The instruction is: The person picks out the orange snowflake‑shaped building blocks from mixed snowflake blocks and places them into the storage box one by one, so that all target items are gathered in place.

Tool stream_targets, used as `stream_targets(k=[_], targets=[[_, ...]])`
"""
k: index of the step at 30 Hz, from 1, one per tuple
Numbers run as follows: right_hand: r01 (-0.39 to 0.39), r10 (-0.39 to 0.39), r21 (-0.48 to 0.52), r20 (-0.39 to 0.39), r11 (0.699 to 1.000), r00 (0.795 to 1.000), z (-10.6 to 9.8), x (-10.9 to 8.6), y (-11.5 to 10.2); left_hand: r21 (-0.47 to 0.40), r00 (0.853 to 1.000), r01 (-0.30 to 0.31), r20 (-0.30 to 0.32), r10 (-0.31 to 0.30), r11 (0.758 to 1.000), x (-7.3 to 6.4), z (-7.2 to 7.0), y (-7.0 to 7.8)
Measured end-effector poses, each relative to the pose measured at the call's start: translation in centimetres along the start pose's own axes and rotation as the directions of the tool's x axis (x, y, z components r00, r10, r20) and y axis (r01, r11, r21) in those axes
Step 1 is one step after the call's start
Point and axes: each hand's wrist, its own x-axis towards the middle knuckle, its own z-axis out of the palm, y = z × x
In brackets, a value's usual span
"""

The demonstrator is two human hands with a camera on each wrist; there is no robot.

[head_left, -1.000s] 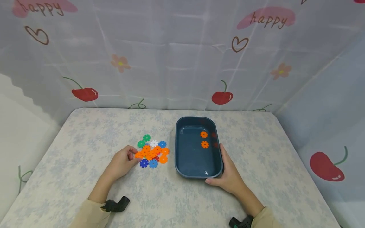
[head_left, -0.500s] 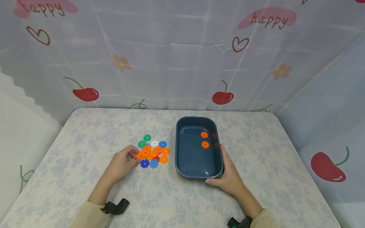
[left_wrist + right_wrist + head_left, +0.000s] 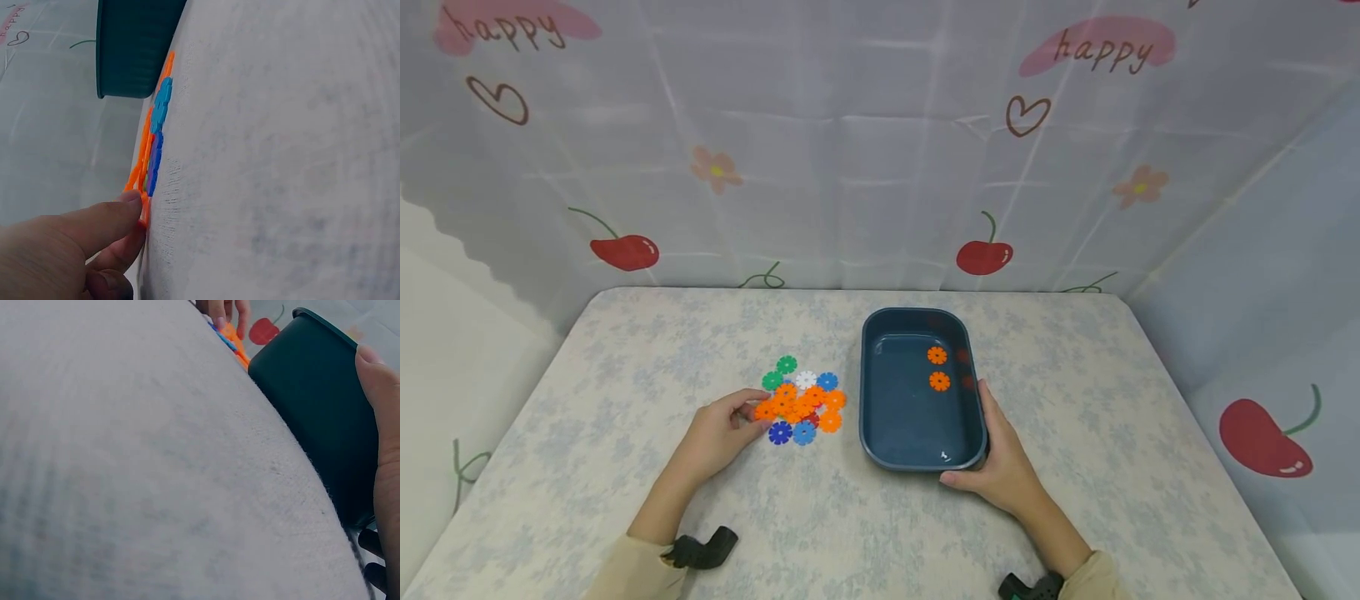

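Note:
In the head view a pile of flat, notched plastic snowflake discs (image 3: 830, 421) in orange, blue, green, white and red lies left of the middle. My left hand (image 3: 718, 437) is at its left edge, thumb and forefinger pinching an orange snowflake disc (image 3: 764, 410). The left wrist view shows the thumb (image 3: 112, 219) against the orange edges, low over the cloth. Right of the pile stands a dark blue rectangular tub (image 3: 895, 417) with two orange discs (image 3: 938, 382) on its floor. My right hand (image 3: 1003, 462) holds the tub's near right corner, thumb on the near side and fingers along the right wall.
A pale floral cloth covers the table (image 3: 842, 533). Behind it hangs a curtain (image 3: 850, 183) printed with cherries, hearts and flowers, and more curtain closes off the right side. Each wrist carries a black camera mount (image 3: 703, 548).
The left forefinger has shifted slightly forward over the orange discs at the pile's left edge. The right hand and the tub stay in place.

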Motion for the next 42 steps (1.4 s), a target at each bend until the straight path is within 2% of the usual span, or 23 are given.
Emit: stream_targets(k=[7,11,17,24,30,36,39,42], targets=[[0.013,-0.013,-0.017,0.0,1.0,1.0,0.1,0.0,0.0,-0.022,1.0,0.026,-0.004,-0.026,0.999,-0.1,-0.1,-0.1],[0.013,-0.013,-0.012,0.003,1.0,1.0,0.2,0.0,0.0,-0.086,0.998,0.052,-0.017,-0.053,0.995,-0.1,-0.6,0.8],[0.008,-0.008,-0.013,-0.007,1.0,1.0,0.4,0.0,0.1,-0.209,1.0,0.022,0.008,-0.021,0.978,0.3,-1.3,4.1],[0.011,-0.011,0.003,-0.003,1.0,1.0,0.3,-0.1,0.1,-0.262,0.996,-0.053,0.051,0.069,0.964,1.6,-0.6,8.8],[-0.014,0.014,0.02,0.002,1.0,1.0,0.1,-0.1,0.0,-0.272,0.977,-0.148,0.11,0.183,0.951,3.4,1.0,13.6],[-0.003,0.003,0.036,0.001,0.999,1.0,0.1,0.0,0.2,-0.252,0.929,-0.242,0.218,0.298,0.937,6.0,3.9,17.4],[0.009,-0.009,0.028,0.001,1.0,1.0,0.1,-0.1,0.3,-0.197,0.914,-0.27,0.254,0.316,0.942,7.2,5.8,18.6],[0.016,-0.016,0.015,-0.001,1.0,1.0,0.0,-0.1,0.4,-0.144,0.91,-0.279,0.277,0.309,0.949,8.3,7.4,19.3]])
